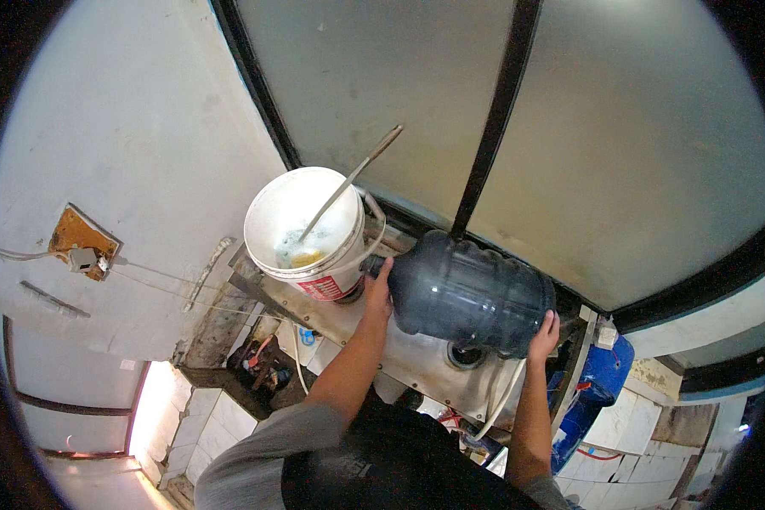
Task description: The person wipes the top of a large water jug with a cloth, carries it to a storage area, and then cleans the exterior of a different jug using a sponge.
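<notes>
A large dark, see-through water jug lies on its side in the air above a metal counter, its neck toward the left. My left hand is closed around the jug's neck end. At the other end, my right hand grips the edge of the base; part of its fingers is hidden behind the jug. Just left of the neck stands a white bucket with suds and something yellow at its bottom. A long metal handle leans out of the bucket; its lower end is hidden in the suds.
Beneath the jug runs a metal counter with a round opening. A pale hose hangs over its front edge. Dark-framed frosted panes rise behind. To the right is a blue barrel; an outlet with cords is on the left wall.
</notes>
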Demonstrator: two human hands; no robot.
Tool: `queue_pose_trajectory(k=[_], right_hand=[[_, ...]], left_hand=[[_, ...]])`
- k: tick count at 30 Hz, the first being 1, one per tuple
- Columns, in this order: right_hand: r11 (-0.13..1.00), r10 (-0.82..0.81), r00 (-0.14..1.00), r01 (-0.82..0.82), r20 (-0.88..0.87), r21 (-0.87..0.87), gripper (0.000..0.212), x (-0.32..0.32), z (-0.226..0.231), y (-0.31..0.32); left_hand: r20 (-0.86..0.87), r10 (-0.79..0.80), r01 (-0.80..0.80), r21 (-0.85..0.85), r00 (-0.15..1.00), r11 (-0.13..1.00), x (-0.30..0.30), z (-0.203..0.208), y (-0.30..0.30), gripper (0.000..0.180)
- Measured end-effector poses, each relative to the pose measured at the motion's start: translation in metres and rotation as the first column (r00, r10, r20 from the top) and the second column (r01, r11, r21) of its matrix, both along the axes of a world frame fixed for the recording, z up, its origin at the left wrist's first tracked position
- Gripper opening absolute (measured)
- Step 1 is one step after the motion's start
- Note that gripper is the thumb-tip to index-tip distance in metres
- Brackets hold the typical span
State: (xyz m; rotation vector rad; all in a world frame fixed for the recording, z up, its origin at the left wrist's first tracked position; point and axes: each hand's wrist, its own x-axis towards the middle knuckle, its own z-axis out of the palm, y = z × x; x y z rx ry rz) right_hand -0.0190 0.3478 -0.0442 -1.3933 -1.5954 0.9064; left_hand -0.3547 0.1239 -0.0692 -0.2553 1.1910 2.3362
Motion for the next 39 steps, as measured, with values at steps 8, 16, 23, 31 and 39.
queue_pose_trajectory(k=[8,16,23,31,39], right_hand=[[0.617,0.043,0.842,-0.445,-0.537,-0.649,0.055,-0.009,-0.142,-0.074],[0.460,-0.008,0.631,-0.687,-0.776,-0.563,0.056,-0.074,-0.067,-0.182],[0.795,0.431,0.677,-0.597,-0.596,-0.103,0.075,-0.105,0.034,-0.194],[0.445,0.615,0.784,-0.436,0.088,0.782,0.044,-0.162,0.158,-0.256],[0.434,0.890,0.456,-0.841,-0.007,0.323,0.008,-0.363,0.235,-0.291]], left_hand=[[-0.727,-0.359,0.190,-0.307,0.586,0.933,0.083,0.247,0.042,0.050],[-0.763,-0.419,-0.233,-0.580,0.492,0.781,0.107,0.249,0.032,0.067],[-0.789,-0.534,-0.053,-0.574,0.304,0.817,0.049,0.247,0.008,0.093],[-0.574,-0.805,-0.309,-0.747,-0.149,0.589,-0.013,0.198,-0.094,0.102],[-0.725,-0.673,-0.058,-0.686,0.147,0.725,-0.128,0.171,-0.207,0.042]])
